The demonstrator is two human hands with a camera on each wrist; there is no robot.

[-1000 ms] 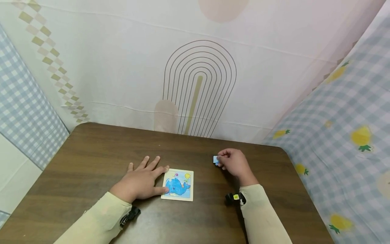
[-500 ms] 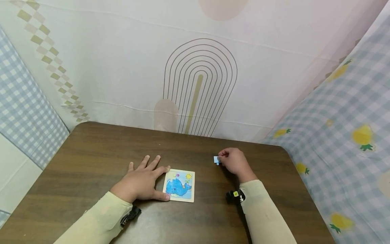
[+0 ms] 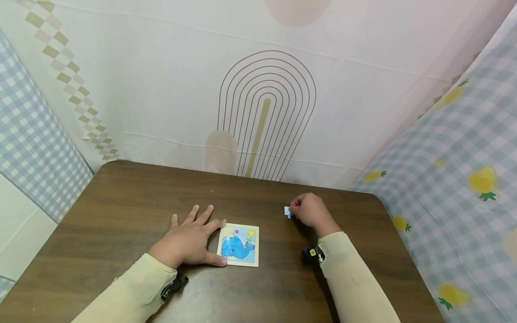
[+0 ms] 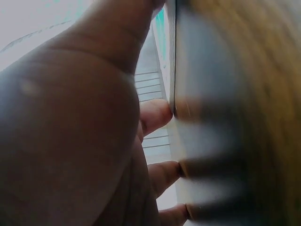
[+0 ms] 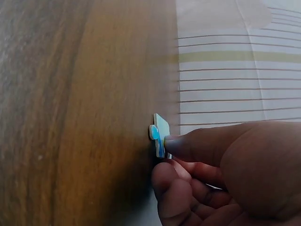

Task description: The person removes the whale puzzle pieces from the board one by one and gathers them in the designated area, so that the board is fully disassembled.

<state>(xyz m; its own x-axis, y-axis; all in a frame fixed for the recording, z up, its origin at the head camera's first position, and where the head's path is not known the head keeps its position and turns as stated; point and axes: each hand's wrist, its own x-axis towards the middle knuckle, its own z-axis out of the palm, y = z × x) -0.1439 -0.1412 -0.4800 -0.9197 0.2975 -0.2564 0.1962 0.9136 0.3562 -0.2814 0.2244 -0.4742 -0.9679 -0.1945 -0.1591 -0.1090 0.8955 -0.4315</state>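
Note:
A square jigsaw puzzle [image 3: 239, 246] with a blue whale and a yellow sun in a pale wooden frame lies flat on the brown table. My left hand [image 3: 186, 240] is spread at its left side. The index fingertip touches the upper left corner, and the thumb is at the lower left edge. The left wrist view shows several fingertips [image 4: 157, 114] down on the tabletop. To the right of the puzzle, my right hand [image 3: 313, 210] pinches a light blue puzzle piece [image 5: 161, 134] between thumb and fingers. The piece's knob shows; its lower part is partly covered by the thumb.
The brown table [image 3: 258, 294] ends at a white patterned cloth [image 3: 169, 89] behind it. Checked cloth hangs at the left, and checked cloth with pineapples [image 3: 436, 179] hangs at the right. A black strap device [image 3: 311, 255] sits on the right wrist.
The puzzle has shifted slightly right in view. My left thumb has slid from the whale picture down to the frame's lower left edge. The right hand keeps its pinch, barely moving.

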